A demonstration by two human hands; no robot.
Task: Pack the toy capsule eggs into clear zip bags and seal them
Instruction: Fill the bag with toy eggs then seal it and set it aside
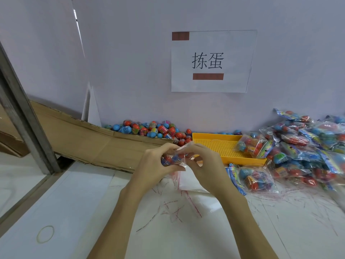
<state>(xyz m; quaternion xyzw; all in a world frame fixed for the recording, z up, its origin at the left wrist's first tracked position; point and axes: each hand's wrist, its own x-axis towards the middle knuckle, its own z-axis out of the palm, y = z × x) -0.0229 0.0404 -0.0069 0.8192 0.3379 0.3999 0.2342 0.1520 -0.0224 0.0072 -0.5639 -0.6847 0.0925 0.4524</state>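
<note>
My left hand (155, 165) and my right hand (203, 163) meet above the table and together hold a clear zip bag (183, 149) with a red strip. Red and blue capsule eggs (170, 158) show between the fingers of my left hand, which curls round them through the bag. My right hand pinches the bag's upper edge. A loose heap of capsule eggs (149, 130) lies against the wall behind my hands. Filled bags (306, 146) are piled at the right.
A yellow perforated tray (214, 143) sits just right of my hands with one filled bag leaning into it. Empty clear bags (188, 186) lie flat under my hands. Flattened cardboard (84, 139) leans at the left. A rubber band (45, 234) lies front left.
</note>
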